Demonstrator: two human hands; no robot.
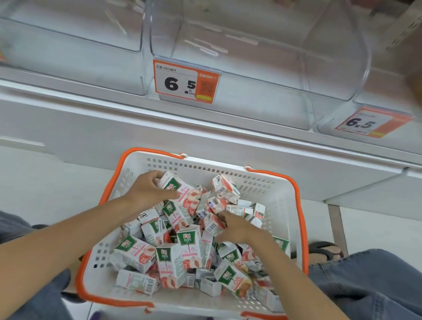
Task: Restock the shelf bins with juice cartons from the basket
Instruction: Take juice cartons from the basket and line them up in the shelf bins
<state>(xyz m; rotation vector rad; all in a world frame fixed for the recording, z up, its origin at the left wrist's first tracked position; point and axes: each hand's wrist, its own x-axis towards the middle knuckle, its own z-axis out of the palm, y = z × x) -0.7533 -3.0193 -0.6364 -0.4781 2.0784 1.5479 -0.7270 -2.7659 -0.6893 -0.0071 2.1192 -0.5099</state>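
A white basket with orange handles sits on the floor in front of me, holding several small juice cartons with green and peach labels. My left hand is inside at the far left and grips one carton, fingers curled over its top. My right hand reaches into the middle of the pile, its fingers curled around a carton. Above, clear plastic shelf bins stand in a row with nothing visible in them.
Orange price tags reading 6.5 hang on the bin fronts. A white shelf ledge runs under the bins. My knees in blue jeans flank the basket, and a sandalled foot rests at its right.
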